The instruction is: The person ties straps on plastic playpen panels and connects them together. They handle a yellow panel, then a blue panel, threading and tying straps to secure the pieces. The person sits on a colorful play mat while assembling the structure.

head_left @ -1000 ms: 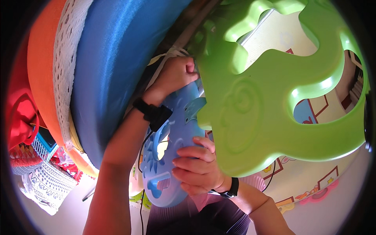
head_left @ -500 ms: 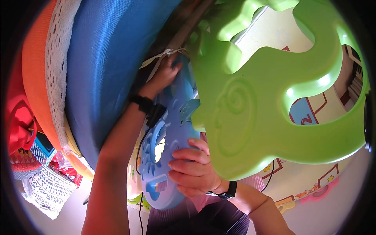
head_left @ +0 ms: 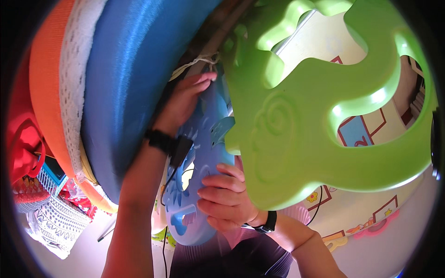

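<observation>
My left hand [head_left: 185, 102] reaches up beside the top of a blue molded plastic panel [head_left: 201, 162], fingers fairly straight near a knotted pale strap [head_left: 204, 59]; whether it touches the strap I cannot tell. My right hand [head_left: 225, 199] grips the lower part of that panel, fingers curved across its face. A large green plastic panel [head_left: 296, 125], with wavy cutouts and a raised spiral, stands just right of both hands and hides part of the blue one.
Stacked blue [head_left: 125, 83], white lace and orange cushioned rims [head_left: 46, 97] fill the left, with a red bag [head_left: 25, 148], wire basket and patterned cloth [head_left: 60, 222] below. A printed pale board [head_left: 352, 217] shows behind the green panel. Black cables hang near my arms.
My left hand has gone from curled fingers at the panel's top to straighter fingers, shifting slightly left. My right hand keeps its grip, moving a little left with the view.
</observation>
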`<state>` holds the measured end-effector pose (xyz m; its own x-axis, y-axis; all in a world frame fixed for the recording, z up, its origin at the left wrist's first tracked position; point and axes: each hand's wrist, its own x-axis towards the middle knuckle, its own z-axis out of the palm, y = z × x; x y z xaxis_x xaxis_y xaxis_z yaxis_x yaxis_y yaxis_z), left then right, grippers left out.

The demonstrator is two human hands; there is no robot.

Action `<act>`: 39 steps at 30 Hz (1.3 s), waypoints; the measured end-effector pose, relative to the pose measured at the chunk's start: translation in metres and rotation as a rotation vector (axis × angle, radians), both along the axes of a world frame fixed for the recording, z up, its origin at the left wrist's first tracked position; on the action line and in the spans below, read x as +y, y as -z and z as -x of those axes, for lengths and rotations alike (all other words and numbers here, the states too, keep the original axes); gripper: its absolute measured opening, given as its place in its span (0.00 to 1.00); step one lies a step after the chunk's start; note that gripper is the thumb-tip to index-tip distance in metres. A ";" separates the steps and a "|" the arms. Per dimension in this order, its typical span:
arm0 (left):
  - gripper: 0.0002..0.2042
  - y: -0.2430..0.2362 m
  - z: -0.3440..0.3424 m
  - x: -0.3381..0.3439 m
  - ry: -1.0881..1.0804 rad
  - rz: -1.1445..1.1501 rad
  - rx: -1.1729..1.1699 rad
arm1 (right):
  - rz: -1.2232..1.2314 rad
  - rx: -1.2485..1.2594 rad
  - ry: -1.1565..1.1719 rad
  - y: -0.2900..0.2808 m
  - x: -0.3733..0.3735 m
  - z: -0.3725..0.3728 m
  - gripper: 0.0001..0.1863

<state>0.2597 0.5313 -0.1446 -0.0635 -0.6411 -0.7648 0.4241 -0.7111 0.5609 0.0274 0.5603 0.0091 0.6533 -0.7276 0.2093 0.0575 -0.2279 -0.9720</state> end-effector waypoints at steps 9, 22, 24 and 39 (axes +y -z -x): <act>0.13 -0.136 0.006 0.021 -0.142 -0.170 0.007 | -0.192 -0.154 0.114 0.003 -0.008 -0.034 0.11; 0.25 -0.206 0.007 0.044 -0.194 -0.123 0.159 | -0.221 0.092 0.196 -0.009 -0.018 -0.050 0.20; 0.24 -0.208 0.006 0.045 -0.161 -0.093 0.119 | -0.222 0.161 0.195 -0.016 -0.022 -0.050 0.18; 0.24 -0.261 0.018 0.021 1.092 0.696 -1.215 | -0.493 -0.183 0.199 -0.006 -0.017 -0.049 0.21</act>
